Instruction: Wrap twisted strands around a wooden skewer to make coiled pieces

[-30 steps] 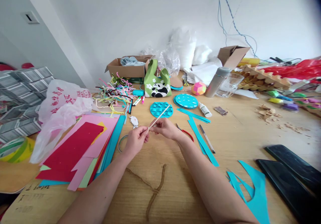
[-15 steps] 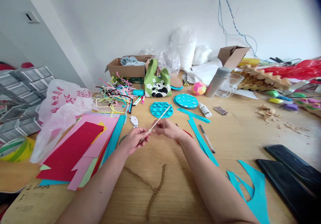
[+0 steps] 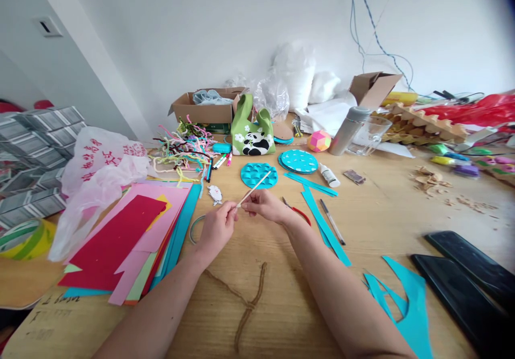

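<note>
Between my two hands, a thin cream pipe cleaner (image 3: pixel 257 183) slants up to the right, its far tip over a blue scalloped paper disc (image 3: pixel 259 176). My left hand (image 3: pixel 219 224) pinches its lower end, with the back of the hand turned up. Just beside it, my right hand (image 3: pixel 263 206) is closed at the same end, fingertips bent around it. The exact grip of the fingers is partly hidden. On the table nearer me lies a brown, Y-shaped twisted stem (image 3: pixel 250 306). A roll of tape (image 3: pixel 193 230) is partly covered by my left hand.
Coloured paper sheets (image 3: pixel 120 230) and tangled pipe cleaners (image 3: pixel 185 144) lie left. Red-handled scissors (image 3: pixel 301 215), a pen (image 3: pixel 332 221), a glue bottle (image 3: pixel 329 176) and blue paper scraps (image 3: pixel 410 305) are right, near two phones (image 3: pixel 454 294). Behind stand a panda bag (image 3: pixel 253 128) and a flask (image 3: pixel 349 131).
My left hand has rolled over and shifted slightly left, showing more of its back. The pipe cleaner's tip has moved a little left and down. More of the scissors now shows.
</note>
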Motion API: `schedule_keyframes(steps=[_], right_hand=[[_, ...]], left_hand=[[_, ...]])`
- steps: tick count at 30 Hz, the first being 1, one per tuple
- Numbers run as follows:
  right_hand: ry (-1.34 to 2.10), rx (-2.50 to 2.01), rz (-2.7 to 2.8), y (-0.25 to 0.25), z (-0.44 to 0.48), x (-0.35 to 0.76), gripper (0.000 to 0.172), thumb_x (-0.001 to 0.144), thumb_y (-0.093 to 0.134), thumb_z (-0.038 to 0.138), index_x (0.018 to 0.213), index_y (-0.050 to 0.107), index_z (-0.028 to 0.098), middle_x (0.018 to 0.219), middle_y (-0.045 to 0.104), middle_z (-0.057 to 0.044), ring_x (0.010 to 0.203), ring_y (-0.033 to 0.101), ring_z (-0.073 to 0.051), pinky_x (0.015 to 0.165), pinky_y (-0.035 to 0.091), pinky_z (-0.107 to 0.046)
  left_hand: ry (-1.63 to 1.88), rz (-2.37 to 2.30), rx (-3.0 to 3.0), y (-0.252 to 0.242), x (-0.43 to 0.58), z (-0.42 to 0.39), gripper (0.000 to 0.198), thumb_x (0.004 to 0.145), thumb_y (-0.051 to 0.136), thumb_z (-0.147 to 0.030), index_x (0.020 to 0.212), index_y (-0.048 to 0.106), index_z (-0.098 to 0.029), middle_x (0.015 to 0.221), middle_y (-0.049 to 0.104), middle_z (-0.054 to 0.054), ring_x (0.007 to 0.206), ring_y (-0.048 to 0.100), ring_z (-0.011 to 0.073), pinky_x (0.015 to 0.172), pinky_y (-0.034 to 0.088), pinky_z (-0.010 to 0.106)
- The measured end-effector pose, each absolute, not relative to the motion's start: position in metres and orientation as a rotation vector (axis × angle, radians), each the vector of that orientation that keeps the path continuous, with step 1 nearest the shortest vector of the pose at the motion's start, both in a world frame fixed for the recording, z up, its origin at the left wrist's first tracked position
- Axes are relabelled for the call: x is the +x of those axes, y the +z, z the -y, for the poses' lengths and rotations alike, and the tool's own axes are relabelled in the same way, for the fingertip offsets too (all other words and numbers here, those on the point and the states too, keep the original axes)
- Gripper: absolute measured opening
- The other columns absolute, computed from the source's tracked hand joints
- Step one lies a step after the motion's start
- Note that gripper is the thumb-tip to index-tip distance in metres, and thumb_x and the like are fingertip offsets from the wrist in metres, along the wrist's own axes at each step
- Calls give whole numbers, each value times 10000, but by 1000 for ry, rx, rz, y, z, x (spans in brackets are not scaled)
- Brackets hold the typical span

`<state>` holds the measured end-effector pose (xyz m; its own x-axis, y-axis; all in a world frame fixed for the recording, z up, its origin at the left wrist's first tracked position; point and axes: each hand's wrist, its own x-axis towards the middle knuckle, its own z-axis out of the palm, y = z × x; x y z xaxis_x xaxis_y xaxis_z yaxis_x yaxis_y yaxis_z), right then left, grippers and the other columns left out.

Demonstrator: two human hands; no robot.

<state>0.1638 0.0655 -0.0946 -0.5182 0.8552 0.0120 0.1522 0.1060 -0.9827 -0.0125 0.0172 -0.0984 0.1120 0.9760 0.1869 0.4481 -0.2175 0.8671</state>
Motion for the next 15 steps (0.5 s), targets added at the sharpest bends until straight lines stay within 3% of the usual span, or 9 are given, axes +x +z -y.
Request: schedule_keyframes(steps=[7, 15], right_hand=[[1409, -956, 1742, -91, -63, 162, 270, 726, 694, 386, 747, 628, 125, 574, 578, 3, 525, 524, -104, 521, 411, -227], [1416, -907, 1783, -93, -66, 166, 317, 712, 728, 422, 772, 635, 124, 619, 622, -18, 536, 540, -109, 533, 449, -238]], left_hand=[[1023, -1238, 1477, -102, -10, -23, 169, 830, 549, -326, 771, 603, -177, 630, 543, -12, 513, 404, 97, 498, 279, 216], [876, -885, 905, -105, -15, -28, 251, 695, 737, -328, 784, 622, -124, 692, 533, -13, 448, 323, 7, 411, 185, 167]])
